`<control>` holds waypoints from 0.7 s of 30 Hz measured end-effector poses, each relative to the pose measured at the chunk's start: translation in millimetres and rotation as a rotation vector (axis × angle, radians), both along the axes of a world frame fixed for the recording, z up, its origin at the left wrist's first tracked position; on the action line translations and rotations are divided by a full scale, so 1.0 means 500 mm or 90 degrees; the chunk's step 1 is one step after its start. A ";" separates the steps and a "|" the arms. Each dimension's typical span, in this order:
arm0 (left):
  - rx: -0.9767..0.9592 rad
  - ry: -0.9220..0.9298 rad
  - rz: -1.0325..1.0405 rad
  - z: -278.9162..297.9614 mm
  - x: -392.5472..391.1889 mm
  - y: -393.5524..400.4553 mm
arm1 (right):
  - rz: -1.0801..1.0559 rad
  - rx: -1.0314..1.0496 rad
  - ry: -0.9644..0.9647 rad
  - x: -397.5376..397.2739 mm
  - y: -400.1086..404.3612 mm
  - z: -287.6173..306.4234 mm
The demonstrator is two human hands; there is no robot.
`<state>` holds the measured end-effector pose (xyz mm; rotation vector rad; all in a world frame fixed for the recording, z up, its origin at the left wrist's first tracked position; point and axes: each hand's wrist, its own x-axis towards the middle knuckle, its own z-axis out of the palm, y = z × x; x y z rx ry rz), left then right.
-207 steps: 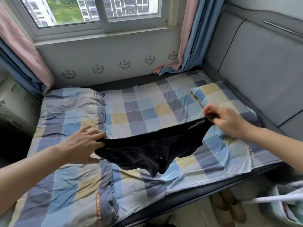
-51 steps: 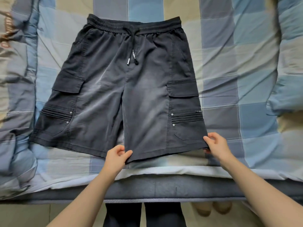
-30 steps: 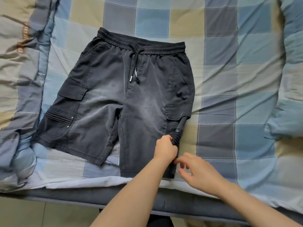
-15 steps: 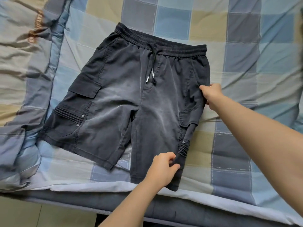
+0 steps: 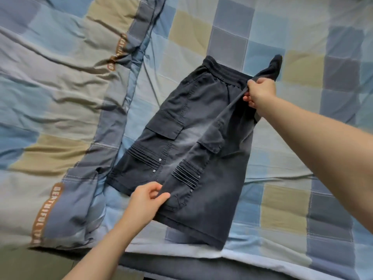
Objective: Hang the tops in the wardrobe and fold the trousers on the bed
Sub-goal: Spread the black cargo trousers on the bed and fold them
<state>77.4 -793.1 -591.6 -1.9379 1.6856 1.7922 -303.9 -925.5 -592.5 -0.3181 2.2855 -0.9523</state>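
With my right hand pinching the shorts at the waistband and my left hand pinching the hem, I should lay this leg squarely over the other — edges matched, creases smoothed.

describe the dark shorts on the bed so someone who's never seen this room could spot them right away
On the checked blue, grey and tan bed sheet, right of the rumpled duvet, lie the shorts. They are the only dark garment there: charcoal, elastic-waisted, with cargo pockets.
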 end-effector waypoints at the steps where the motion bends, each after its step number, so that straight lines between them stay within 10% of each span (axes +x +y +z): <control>1: -0.033 -0.037 0.007 -0.008 0.029 -0.034 | 0.026 0.014 0.035 0.022 -0.026 0.000; 14: -0.139 -0.274 -0.053 -0.150 0.185 -0.238 | 0.255 0.090 0.159 0.203 -0.259 -0.052; 21: -0.160 -0.305 -0.165 -0.162 0.176 -0.199 | 0.267 0.023 0.276 0.236 -0.044 -0.091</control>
